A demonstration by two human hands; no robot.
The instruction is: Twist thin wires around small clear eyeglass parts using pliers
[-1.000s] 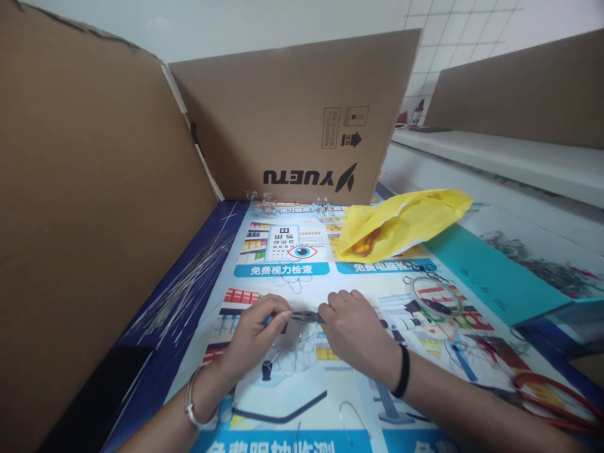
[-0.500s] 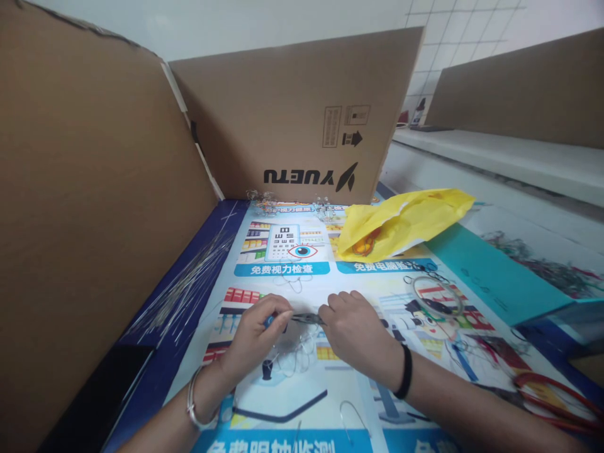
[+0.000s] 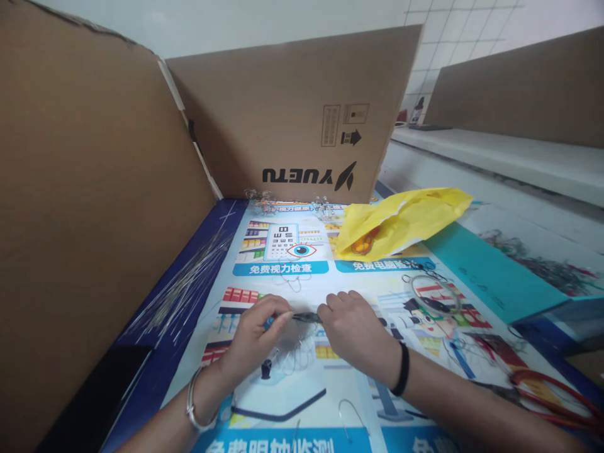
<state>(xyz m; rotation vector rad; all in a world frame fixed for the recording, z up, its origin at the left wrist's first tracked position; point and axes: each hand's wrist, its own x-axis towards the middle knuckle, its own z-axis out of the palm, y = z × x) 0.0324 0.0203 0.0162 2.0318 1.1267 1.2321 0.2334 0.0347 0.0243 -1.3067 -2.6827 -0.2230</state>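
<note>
My right hand [image 3: 353, 336] is closed in a fist around the grips of dark metal pliers [image 3: 306, 318], whose jaws point left. At the jaws' tip my left hand [image 3: 262, 330] pinches with thumb and forefinger. What lies in that pinch is too small to make out; a bit of blue shows between the fingers. Below the hands are thin bent wire loops [image 3: 295, 357] over the printed poster [image 3: 278, 393]. Another curved wire [image 3: 352, 415] lies nearer to me.
Straight wires [image 3: 182, 286] lie at the left beside a tall cardboard panel [image 3: 94, 157]. A yellow bag [image 3: 410, 217], a wire coil [image 3: 436, 294] and red-handled scissors [image 3: 552, 393] are on the right. Behind them a teal box [image 3: 495, 270] stands near a heap of wire pieces [image 3: 538, 261].
Both hands stay in nearly the same place and pose. The pliers between them look slightly turned. The whole view has shifted a little.
</note>
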